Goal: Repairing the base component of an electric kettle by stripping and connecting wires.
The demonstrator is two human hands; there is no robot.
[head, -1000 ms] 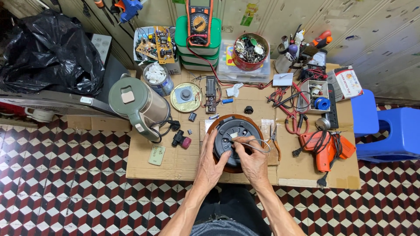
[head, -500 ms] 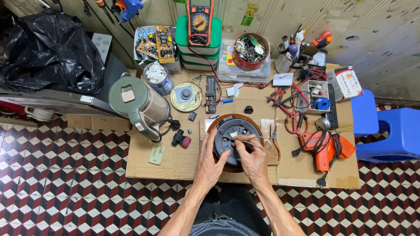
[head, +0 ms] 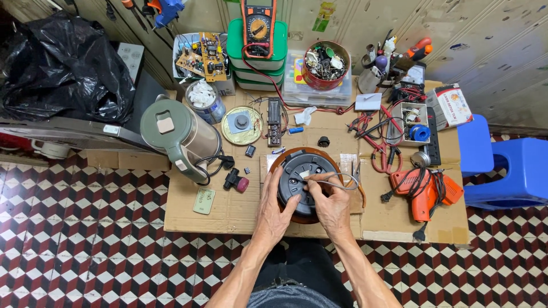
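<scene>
Nearest the camera, the left hand (head: 273, 206) is resting against the 9 o'clock edge of the round black kettle base (head: 306, 178), its grip curling around the rim and bracing it. The right hand (head: 331, 206) is sitting at the base's 4 o'clock side, its grip pinching a thin metal tool (head: 334, 183) whose tip is touching the base's upper face near the centre. The base is lying flat on a brown disc on the cardboard sheet (head: 228, 211) that is covering the floor work area, directly ahead of the person's knees. At 9 o'clock from the base, a green electric kettle (head: 180, 137) is lying tilted with its cord trailing. At 3 o'clock, an orange soldering gun (head: 425, 194) is lying among wires. Farther out, at 12 o'clock, a red tin of parts (head: 326, 64) is standing, and at 11 o'clock a multimeter (head: 258, 25) is resting on stacked green boxes (head: 257, 63).
</scene>
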